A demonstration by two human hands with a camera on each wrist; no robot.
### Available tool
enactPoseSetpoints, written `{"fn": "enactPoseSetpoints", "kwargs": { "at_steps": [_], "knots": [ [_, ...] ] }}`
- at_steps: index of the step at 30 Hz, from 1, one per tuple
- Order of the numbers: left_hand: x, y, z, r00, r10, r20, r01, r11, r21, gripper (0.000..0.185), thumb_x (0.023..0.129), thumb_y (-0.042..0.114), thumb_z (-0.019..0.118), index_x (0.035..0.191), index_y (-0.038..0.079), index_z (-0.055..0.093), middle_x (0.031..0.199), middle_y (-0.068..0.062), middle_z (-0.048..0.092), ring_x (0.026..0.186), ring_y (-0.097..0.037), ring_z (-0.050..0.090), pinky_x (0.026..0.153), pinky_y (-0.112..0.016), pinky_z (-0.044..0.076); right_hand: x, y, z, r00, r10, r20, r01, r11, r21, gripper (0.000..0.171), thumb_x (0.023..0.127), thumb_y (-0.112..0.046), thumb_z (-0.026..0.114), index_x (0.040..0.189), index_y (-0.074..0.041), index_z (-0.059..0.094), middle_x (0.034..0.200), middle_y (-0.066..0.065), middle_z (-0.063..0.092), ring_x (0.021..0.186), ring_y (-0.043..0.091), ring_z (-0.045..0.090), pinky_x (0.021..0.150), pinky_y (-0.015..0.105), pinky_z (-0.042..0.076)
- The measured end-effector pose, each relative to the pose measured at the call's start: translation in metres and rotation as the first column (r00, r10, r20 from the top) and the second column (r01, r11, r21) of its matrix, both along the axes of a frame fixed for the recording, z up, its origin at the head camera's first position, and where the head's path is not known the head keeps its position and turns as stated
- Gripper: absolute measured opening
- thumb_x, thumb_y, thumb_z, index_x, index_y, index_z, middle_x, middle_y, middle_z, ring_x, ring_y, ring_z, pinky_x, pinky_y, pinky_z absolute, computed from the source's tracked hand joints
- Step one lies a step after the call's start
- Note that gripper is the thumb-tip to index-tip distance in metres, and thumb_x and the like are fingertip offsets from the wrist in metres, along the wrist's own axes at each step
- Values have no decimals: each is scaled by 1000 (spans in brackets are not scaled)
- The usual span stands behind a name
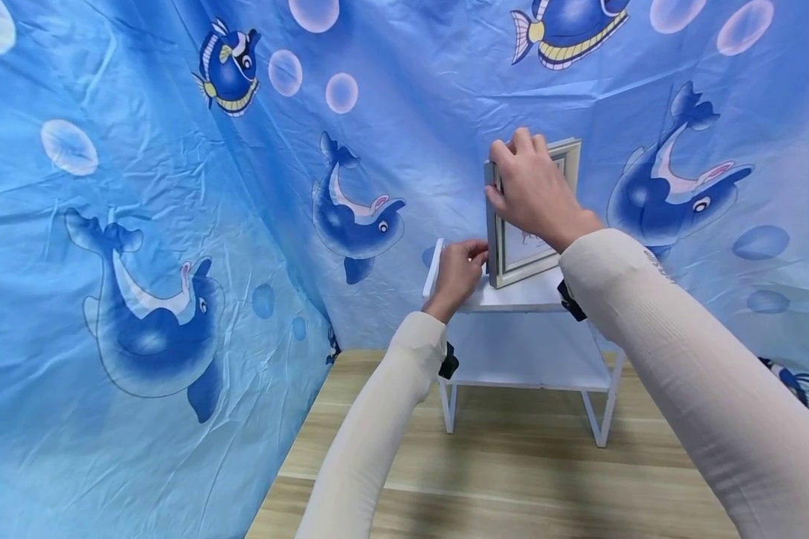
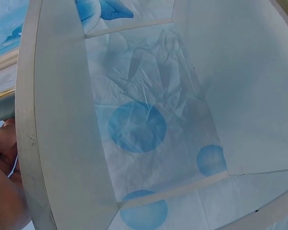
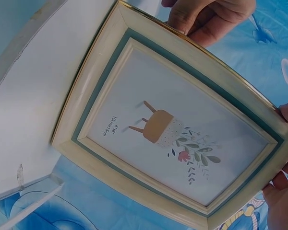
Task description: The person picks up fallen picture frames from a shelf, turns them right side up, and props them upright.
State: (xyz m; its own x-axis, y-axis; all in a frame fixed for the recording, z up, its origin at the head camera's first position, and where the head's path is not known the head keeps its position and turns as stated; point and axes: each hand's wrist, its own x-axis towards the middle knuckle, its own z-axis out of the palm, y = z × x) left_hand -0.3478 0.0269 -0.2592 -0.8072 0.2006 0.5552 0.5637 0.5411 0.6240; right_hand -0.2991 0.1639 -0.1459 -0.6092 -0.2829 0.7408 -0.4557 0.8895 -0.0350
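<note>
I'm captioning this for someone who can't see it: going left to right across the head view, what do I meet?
Large dolphin printed on the curtain → smaller printed dolphin → left hand → picture frame → rightmost printed dolphin.

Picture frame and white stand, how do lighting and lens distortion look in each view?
Head view: bright, soft shadows on the wooden floor; left wrist view: dimmer, an edge of the white stand bowing; right wrist view: picture frame sides curving outward, its size text readable.
</note>
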Motion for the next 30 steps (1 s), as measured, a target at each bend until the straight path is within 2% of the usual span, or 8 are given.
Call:
{"fn": "enactPoseSetpoints", "kwargs": {
  "at_steps": [12, 30],
  "knots": [
    [2, 0, 1, 1000, -7, 12, 7, 1000, -1, 20, 96, 4, 62, 113, 4, 73, 106, -9, 74, 93, -15, 68, 77, -20, 53, 2, 1, 3, 1000, -1, 20, 1, 1000, 0, 26, 96, -16, 62, 110, 1, 49, 109, 22, 42, 98, 38, 40, 81, 49, 40],
    [3, 0, 2, 1000, -17, 25, 17, 1000, 10, 20, 97, 5, 61, 113, 4, 73, 106, -8, 74, 92, -14, 68, 78, -20, 53, 5, 3, 5, 999, 20, 39, -20, 1000, -3, 29, 96, -18, 62, 115, 1, 51, 111, 22, 44, 99, 37, 40, 81, 49, 39]
  ]
}}
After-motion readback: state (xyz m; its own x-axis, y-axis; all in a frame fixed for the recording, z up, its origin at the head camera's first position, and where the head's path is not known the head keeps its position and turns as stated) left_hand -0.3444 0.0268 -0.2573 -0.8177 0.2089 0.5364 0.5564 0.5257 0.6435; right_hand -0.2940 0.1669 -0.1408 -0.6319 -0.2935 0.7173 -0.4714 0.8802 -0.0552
